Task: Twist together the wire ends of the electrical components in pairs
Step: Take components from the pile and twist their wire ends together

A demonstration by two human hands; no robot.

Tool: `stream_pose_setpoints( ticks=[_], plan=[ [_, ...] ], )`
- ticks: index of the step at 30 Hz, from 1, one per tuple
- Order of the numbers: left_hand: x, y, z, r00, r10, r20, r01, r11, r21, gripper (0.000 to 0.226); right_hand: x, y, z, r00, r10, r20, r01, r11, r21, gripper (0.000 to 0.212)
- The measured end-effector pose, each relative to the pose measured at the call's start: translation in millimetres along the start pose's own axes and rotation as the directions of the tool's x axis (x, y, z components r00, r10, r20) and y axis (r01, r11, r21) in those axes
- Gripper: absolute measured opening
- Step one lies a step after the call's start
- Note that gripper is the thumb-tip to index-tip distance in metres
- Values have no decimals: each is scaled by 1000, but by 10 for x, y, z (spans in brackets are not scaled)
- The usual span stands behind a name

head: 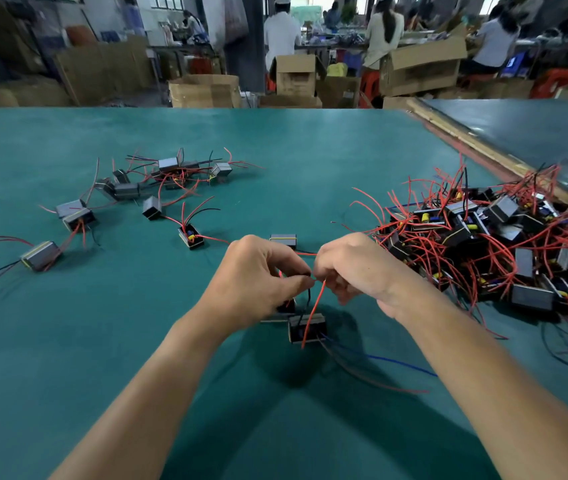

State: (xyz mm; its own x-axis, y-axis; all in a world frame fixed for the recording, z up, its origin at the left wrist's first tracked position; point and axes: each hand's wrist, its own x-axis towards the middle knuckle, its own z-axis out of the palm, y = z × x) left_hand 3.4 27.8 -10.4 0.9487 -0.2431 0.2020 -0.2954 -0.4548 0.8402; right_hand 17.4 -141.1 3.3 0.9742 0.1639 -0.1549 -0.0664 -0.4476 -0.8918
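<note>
Nearest us, a box [306, 328] hung just above the mat [137, 341], its red wire [314, 311] running up to our hands. Our left hand [258, 278] and right hand [355, 268] met fingertip to fingertip, both pinched on the wire ends. Another box [283, 240] lay beyond. Farther left sat joined boxes [157, 181]; right, the pile [490, 237].

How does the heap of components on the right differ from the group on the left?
The right heap is dense and stacked, wires tangled; the left group lies spread out on the green table. The heap holds far more units. Both are small grey boxes with mostly red leads.
</note>
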Motion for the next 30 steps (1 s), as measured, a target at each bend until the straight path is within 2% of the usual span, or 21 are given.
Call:
stream_pose_setpoints(
  ticks=[4,7,10,16,20,24,28,30],
  plan=[
    [16,3,-49,997,-69,30,72,991,-109,14,1,50,17,986,-158,-48,153,984,-88,14],
    [19,-6,-56,984,-162,72,173,961,-215,11,5,88,44,957,-278,-81,269,957,-114,11],
    [43,0,-72,955,-251,156,286,918,-276,10,-10,73,1,910,-413,-42,404,904,-141,16],
    [46,35,-136,906,-352,234,413,856,-311,14,-72,32,-30,871,-490,32,478,831,-285,11],
    [47,12,-129,902,-363,234,421,859,-290,17,-98,27,-40,856,-515,33,500,812,-300,8],
    [53,16,-107,915,-345,208,391,883,-258,12,-64,33,-52,881,-472,34,457,830,-319,12],
    [18,7,-61,957,-263,121,286,926,-247,7,-52,72,4,912,-409,28,393,853,-344,19],
    [25,-19,-41,981,-184,65,193,966,-174,11,-29,75,8,938,-347,17,330,875,-354,19]
  ],
)
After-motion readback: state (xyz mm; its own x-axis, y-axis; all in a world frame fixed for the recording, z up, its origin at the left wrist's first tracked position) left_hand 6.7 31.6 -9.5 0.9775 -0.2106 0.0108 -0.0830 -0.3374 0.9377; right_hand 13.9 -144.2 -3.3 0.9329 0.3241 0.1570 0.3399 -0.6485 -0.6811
